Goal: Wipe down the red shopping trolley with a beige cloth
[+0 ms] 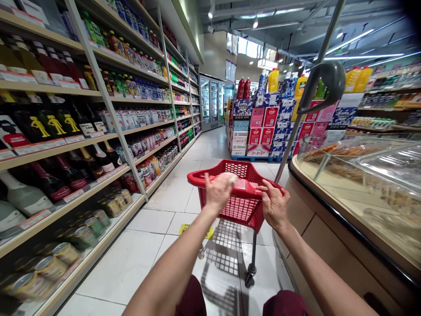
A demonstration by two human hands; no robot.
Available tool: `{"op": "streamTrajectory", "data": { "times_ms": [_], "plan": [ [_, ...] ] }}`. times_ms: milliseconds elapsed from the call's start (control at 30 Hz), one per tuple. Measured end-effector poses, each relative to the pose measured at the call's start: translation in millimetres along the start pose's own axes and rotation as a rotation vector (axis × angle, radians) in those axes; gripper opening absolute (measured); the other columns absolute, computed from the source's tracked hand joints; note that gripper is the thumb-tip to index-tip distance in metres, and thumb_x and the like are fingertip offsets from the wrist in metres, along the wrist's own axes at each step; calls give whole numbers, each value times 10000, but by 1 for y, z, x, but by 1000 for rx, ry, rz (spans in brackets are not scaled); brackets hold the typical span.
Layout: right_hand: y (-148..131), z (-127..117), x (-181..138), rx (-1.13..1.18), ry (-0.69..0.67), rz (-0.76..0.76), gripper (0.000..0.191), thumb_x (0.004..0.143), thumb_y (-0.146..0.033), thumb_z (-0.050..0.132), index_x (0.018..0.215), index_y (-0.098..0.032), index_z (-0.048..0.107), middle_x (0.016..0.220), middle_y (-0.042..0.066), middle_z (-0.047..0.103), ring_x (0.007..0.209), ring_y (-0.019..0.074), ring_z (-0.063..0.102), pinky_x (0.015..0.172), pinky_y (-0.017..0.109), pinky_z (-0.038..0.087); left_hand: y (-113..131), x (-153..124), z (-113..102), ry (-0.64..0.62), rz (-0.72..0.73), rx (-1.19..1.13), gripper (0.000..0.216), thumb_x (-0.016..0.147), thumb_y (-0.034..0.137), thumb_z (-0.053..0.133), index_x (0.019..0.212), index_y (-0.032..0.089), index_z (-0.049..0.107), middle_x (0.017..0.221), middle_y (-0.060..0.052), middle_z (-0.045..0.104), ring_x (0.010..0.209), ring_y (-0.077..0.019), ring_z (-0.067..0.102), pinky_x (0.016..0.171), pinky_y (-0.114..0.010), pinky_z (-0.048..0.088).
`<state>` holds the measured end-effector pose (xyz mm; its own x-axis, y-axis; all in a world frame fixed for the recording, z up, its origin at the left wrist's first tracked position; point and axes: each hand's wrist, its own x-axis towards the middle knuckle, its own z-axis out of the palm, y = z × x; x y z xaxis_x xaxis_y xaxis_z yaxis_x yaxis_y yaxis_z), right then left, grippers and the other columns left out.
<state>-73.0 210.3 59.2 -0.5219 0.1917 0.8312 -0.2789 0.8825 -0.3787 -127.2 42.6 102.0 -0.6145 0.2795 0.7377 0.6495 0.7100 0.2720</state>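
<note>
A red plastic shopping basket on wheels (pixel 241 206) stands on the tiled floor just ahead of me. My left hand (pixel 217 191) is closed round a small pale object, hard to name, held at the basket's near rim. My right hand (pixel 273 204) rests on the rim at the basket's right corner, fingers curled over it. The basket's grey trolley handle (pixel 324 81) rises on a metal pole to the upper right.
Shelves of bottles and cans (pixel 82 131) line the aisle's left side. A glass-topped food counter (pixel 362 184) runs along the right. A stack of red and blue boxes (pixel 263 129) stands ahead, with fridges (pixel 212 103) at the aisle's far end.
</note>
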Motion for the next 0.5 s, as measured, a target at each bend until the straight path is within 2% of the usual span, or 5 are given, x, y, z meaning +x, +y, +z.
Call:
{"op": "streamTrajectory", "data": {
  "times_ms": [100, 233, 300, 433, 500],
  "plan": [
    [1, 1, 2, 9, 6, 15, 384, 837, -277, 305, 1190, -217, 445, 912, 19, 673, 902, 184, 559, 952, 431, 191, -11, 1, -4, 70, -161, 28, 226, 872, 292, 394, 1046, 272, 537, 1079, 0, 632, 981, -165, 575, 1066, -547, 48],
    [4, 5, 1, -8, 21, -5, 377, 829, -286, 327, 1176, -216, 456, 942, 30, 666, 904, 189, 558, 947, 436, 197, 8, -3, 10, -14, 129, 10, 255, 865, 346, 414, 1086, 295, 530, 1115, 6, 616, 1022, -160, 558, 1079, -512, 53],
    [6, 4, 0, -8, 17, -16, 373, 829, -284, 332, 1176, -218, 453, 952, 31, 664, 908, 190, 557, 947, 438, 196, 7, -2, 9, -31, 178, 25, 266, 863, 355, 417, 1100, 304, 526, 1125, 6, 611, 1020, -159, 559, 1080, -509, 44],
    [8, 1, 1, 7, 21, -1, 376, 827, -265, 322, 1179, -226, 446, 925, 23, 670, 910, 195, 554, 943, 438, 203, -16, 2, -5, 66, -144, 76, 248, 876, 315, 387, 1065, 281, 543, 1068, -6, 638, 970, -167, 581, 1065, -544, 59],
    [6, 1, 1, 2, 28, 13, 377, 821, -260, 323, 1175, -227, 452, 915, 24, 672, 902, 201, 556, 942, 444, 200, -14, 1, -5, 77, -175, 68, 247, 878, 307, 381, 1061, 281, 545, 1067, -3, 639, 974, -166, 579, 1066, -542, 60]
  ]
}}
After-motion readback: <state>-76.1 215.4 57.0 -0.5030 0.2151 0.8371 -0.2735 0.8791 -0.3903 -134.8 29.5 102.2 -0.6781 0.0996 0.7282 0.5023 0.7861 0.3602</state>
